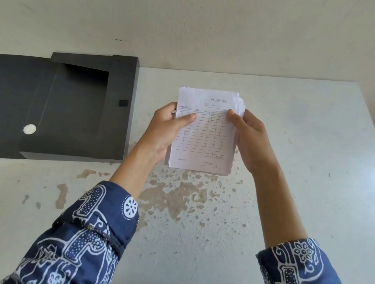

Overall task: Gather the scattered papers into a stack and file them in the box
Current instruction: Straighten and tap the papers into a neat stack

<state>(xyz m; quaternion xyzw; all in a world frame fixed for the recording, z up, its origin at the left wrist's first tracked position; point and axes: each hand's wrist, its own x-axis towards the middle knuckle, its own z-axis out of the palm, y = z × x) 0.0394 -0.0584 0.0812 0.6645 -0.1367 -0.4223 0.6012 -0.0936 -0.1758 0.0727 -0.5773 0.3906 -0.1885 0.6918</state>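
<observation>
A stack of white papers (pixel 205 139), the top one a ruled receipt form with handwriting, is held upright above the table's middle. My left hand (pixel 168 130) grips its left edge, thumb on the front sheet. My right hand (pixel 248 139) grips its right edge the same way. The sheets at the upper right corner are slightly fanned. To the left lies an open black file box (pixel 121 80), its lid flap (pixel 7 98) folded out flat; the inside looks empty apart from a round white finger hole (pixel 29 129).
The table (pixel 300 131) is pale grey-white with worn, flaking brown patches near its middle. A plain wall stands right behind it. The table's right edge runs diagonally at the far right. Blue patterned sleeves cover both forearms.
</observation>
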